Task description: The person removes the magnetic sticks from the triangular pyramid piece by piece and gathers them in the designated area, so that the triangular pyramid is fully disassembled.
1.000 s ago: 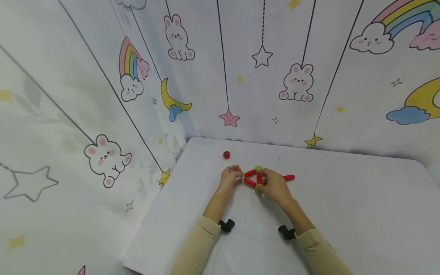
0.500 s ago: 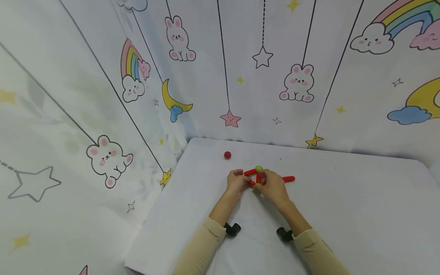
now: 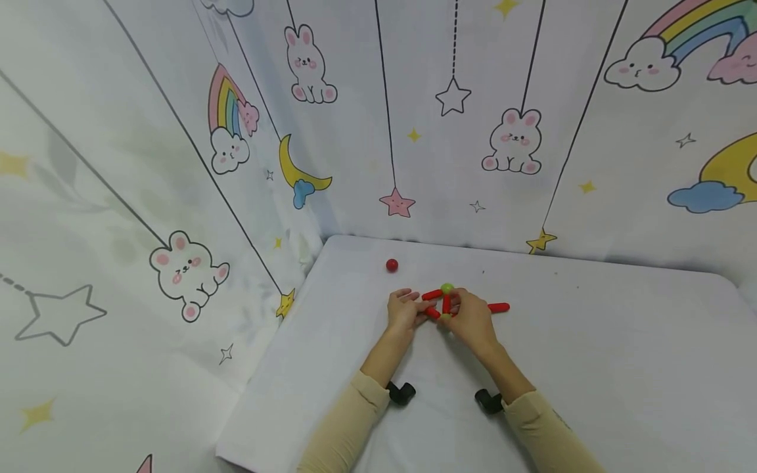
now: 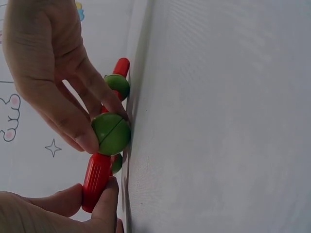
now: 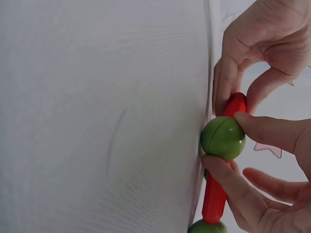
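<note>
My left hand (image 3: 403, 312) pinches a red rod (image 4: 96, 182) between thumb and index finger. One end of that rod meets a green ball (image 5: 223, 138) with a groove around it. My right hand (image 3: 476, 322) grips this ball between thumb and fingers. From the ball a second red rod (image 5: 214, 199) runs to another green ball (image 5: 209, 226). In the head view, a far green ball (image 3: 447, 288) sits at the top of the figure, with a red rod (image 3: 432, 295) slanting left from it. A further red rod (image 3: 499, 307) sticks out to the right, partly hidden by my right hand.
A loose red ball (image 3: 391, 265) lies toward the back of the white table (image 3: 591, 368). Behind and to the left stands a white curtain (image 3: 355, 131) printed with rabbits and stars. Black wrist cameras (image 3: 402, 394) hang at both sleeves.
My left hand has come right and taken hold of the near-left red rod, which it did not grip before. My right hand stays at the near green ball, almost unmoved.
</note>
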`<state>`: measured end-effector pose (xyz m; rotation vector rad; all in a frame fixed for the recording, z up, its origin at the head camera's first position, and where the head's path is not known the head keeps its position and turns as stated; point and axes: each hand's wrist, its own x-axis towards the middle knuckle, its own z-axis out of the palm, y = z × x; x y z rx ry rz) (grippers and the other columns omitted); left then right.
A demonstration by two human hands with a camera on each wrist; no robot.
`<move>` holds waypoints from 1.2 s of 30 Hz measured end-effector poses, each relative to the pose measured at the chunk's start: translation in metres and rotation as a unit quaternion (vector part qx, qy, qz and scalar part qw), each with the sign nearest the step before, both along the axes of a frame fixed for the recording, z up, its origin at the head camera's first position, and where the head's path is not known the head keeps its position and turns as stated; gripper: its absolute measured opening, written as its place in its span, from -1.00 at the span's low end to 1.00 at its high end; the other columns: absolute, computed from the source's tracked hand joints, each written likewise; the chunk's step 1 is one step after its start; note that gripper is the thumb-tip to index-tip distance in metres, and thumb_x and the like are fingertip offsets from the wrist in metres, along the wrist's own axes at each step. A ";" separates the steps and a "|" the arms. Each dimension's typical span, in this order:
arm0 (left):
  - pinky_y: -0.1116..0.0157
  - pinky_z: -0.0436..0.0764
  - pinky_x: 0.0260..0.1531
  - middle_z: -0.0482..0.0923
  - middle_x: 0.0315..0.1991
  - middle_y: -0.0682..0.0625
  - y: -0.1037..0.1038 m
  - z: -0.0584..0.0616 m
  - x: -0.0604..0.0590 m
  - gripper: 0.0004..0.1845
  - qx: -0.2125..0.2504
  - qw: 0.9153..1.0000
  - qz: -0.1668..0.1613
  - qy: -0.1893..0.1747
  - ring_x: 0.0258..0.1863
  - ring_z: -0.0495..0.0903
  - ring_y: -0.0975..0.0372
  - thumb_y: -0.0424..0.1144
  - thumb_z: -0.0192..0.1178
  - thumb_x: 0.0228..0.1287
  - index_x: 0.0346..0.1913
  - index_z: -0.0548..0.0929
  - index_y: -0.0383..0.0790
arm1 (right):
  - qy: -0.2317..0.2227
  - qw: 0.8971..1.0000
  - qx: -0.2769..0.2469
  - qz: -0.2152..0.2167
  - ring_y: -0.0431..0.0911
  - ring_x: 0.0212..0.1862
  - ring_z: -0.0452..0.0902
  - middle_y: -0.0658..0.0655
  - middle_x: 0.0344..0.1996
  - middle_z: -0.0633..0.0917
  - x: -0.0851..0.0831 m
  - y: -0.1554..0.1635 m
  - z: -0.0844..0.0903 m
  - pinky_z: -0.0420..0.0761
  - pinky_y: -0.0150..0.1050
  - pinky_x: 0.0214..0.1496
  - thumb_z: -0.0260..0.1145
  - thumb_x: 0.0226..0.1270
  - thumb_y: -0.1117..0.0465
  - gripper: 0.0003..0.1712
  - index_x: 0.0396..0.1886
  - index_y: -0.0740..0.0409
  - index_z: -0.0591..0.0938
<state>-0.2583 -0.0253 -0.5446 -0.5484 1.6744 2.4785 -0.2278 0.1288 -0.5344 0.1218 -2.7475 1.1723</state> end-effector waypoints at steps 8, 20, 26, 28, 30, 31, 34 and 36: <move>0.22 0.71 -0.25 0.49 0.34 -0.30 -0.004 -0.001 -0.001 -0.27 -0.004 1.000 -0.013 -0.008 -0.01 0.78 -0.06 -0.70 0.20 0.24 0.46 0.27 -0.37 | -0.017 1.000 -0.008 0.004 0.05 -0.18 0.71 0.30 -0.11 0.75 -0.001 0.001 0.003 0.77 -0.03 -0.16 0.65 0.07 0.29 -0.39 0.11 0.39 0.63; 0.21 0.71 -0.20 0.54 0.30 -0.27 -0.009 -0.003 -0.005 -0.24 -0.010 1.000 -0.007 -0.007 -0.05 0.80 -0.02 -0.70 0.17 0.23 0.48 0.29 -0.26 | -0.034 0.999 -0.015 0.005 0.06 -0.18 0.70 0.34 -0.03 0.74 0.000 0.001 0.005 0.78 -0.10 -0.24 0.62 0.07 0.31 -0.35 0.17 0.39 0.62; 0.05 0.70 0.06 0.45 0.35 -0.37 -0.032 0.004 -0.015 -0.31 0.007 0.998 0.064 0.022 0.02 0.76 -0.12 -0.70 0.08 0.32 0.48 0.25 -0.31 | -0.058 0.998 -0.025 -0.008 0.08 -0.11 0.71 0.33 0.07 0.72 0.002 0.006 0.007 0.79 -0.11 -0.21 0.63 0.09 0.32 -0.30 0.25 0.35 0.60; 0.03 0.69 0.11 0.42 0.37 -0.39 -0.038 0.007 -0.019 -0.32 0.023 0.997 0.070 0.025 0.05 0.75 -0.13 -0.69 0.08 0.34 0.49 0.24 -0.34 | -0.060 0.998 -0.024 -0.008 0.09 -0.09 0.71 0.34 0.08 0.71 0.002 0.008 0.007 0.79 -0.09 -0.18 0.62 0.10 0.32 -0.30 0.26 0.35 0.60; 0.04 0.68 0.15 0.40 0.39 -0.41 -0.041 0.008 -0.021 -0.31 0.035 0.997 0.064 0.023 0.07 0.74 -0.12 -0.68 0.11 0.36 0.50 0.21 -0.38 | -0.061 0.998 -0.019 -0.007 0.10 -0.09 0.71 0.34 0.07 0.71 0.001 0.009 0.007 0.78 -0.08 -0.16 0.62 0.10 0.31 -0.30 0.26 0.36 0.59; 0.05 0.68 0.15 0.40 0.39 -0.41 -0.042 0.008 -0.022 -0.32 0.037 0.997 0.062 0.019 0.07 0.74 -0.11 -0.66 0.12 0.37 0.51 0.21 -0.39 | -0.064 0.998 -0.017 -0.007 0.10 -0.08 0.71 0.34 0.07 0.71 0.000 0.009 0.007 0.78 -0.07 -0.15 0.63 0.11 0.30 -0.30 0.26 0.37 0.59; 0.05 0.67 0.16 0.40 0.38 -0.41 -0.045 0.007 -0.025 -0.30 0.052 0.996 0.070 0.008 0.05 0.75 -0.09 -0.65 0.19 0.35 0.50 0.21 -0.42 | -0.074 0.997 -0.014 -0.001 0.10 -0.07 0.70 0.34 0.06 0.71 -0.001 0.008 0.007 0.78 -0.08 -0.13 0.63 0.12 0.29 -0.29 0.27 0.37 0.58; 0.04 0.66 0.17 0.40 0.38 -0.41 -0.048 0.007 -0.026 -0.29 0.062 0.995 0.076 0.006 0.06 0.75 -0.09 -0.64 0.21 0.34 0.50 0.21 -0.42 | -0.081 0.997 -0.012 0.000 0.09 -0.08 0.69 0.32 0.04 0.71 -0.002 0.008 0.007 0.77 -0.10 -0.13 0.64 0.12 0.28 -0.29 0.26 0.36 0.58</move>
